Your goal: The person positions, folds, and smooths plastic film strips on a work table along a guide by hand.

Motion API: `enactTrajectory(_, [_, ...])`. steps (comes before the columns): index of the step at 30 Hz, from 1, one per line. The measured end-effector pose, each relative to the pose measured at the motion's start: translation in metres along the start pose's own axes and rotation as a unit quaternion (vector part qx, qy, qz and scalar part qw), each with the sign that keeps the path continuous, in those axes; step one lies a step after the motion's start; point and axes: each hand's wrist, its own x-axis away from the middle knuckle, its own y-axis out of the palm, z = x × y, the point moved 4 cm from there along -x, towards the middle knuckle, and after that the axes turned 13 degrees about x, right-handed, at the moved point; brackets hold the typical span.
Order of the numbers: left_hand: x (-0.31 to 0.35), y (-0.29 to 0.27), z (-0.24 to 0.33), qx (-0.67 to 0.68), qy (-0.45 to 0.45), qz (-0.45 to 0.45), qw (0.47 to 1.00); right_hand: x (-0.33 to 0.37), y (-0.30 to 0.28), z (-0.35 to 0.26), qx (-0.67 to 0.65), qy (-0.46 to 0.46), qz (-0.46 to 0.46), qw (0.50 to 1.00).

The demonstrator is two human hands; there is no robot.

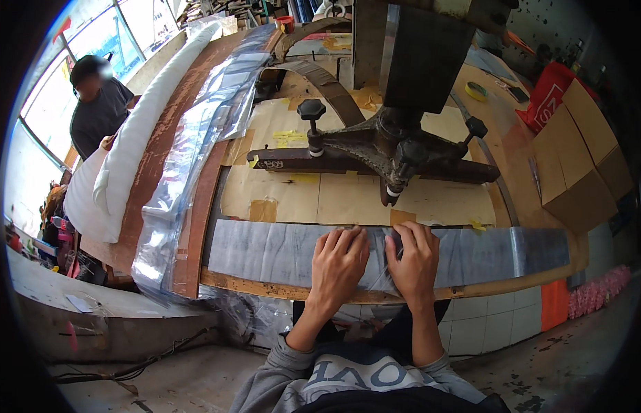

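Observation:
A long strip of greyish clear plastic sheet (pixel 265 251) lies along the near edge of the worktable, wrinkled between my hands. My left hand (pixel 340 265) rests on its middle, fingers bent and closed at the strip's far edge. Just to the right, my right hand (pixel 415 261) is curled the same way, its thumb turned toward the left hand. Both appear to grip the plastic; the fingertips are partly hidden. Beyond them stands a heavy metal press (pixel 396 138) with knobbed arms and a dark crossbar (pixel 320 162), over a cream board (pixel 245 199) patched with tape.
Stacked clear plastic sheets (pixel 190 151) and a white foam roll (pixel 117 186) lie on the left. A person (pixel 97 103) stands past them. To the right are a cardboard box (pixel 575 158), a red bag (pixel 548 89) and a yellow tape roll (pixel 476 91).

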Motion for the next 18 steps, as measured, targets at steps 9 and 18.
enactTrajectory(9, [0.000, -0.055, -0.041, -0.039, -0.057, -0.075, 0.995, -0.001, -0.001, 0.000, 0.016, -0.012, 0.029, 0.999])
enactTrajectory(18, [0.003, -0.075, -0.070, -0.103, -0.040, -0.017, 0.994, 0.002, -0.001, -0.001, 0.032, -0.023, 0.054, 0.998])
